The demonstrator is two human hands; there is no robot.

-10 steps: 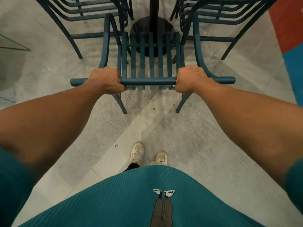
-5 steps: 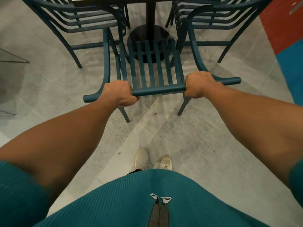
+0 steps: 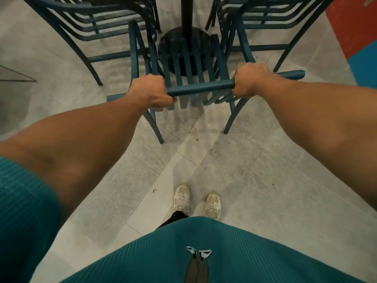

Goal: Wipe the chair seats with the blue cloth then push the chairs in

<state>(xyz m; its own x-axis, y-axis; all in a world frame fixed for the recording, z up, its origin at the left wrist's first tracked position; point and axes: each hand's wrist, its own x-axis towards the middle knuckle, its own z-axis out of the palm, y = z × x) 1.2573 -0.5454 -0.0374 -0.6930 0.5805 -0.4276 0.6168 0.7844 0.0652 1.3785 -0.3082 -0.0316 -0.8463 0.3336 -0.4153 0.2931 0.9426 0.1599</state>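
Observation:
A teal slatted metal chair [image 3: 201,87] stands in front of me, its back rail towards me and its seat pointing at the table's black round base [image 3: 179,40]. My left hand [image 3: 151,92] is wrapped around the left part of the top rail. My right hand [image 3: 250,79] grips the right part of the same rail. The rail slopes up to the right. No blue cloth is in view.
Two more teal chairs stand tucked at the table, one at the upper left [image 3: 87,27] and one at the upper right [image 3: 265,23]. The black table post [image 3: 185,11] rises from the base. Grey tiled floor lies around; a red and blue wall [image 3: 359,37] is at the right.
The chair's top rail has come closer to me and turned, its right end now higher than its left. Both hands have kept their grip on the rail.

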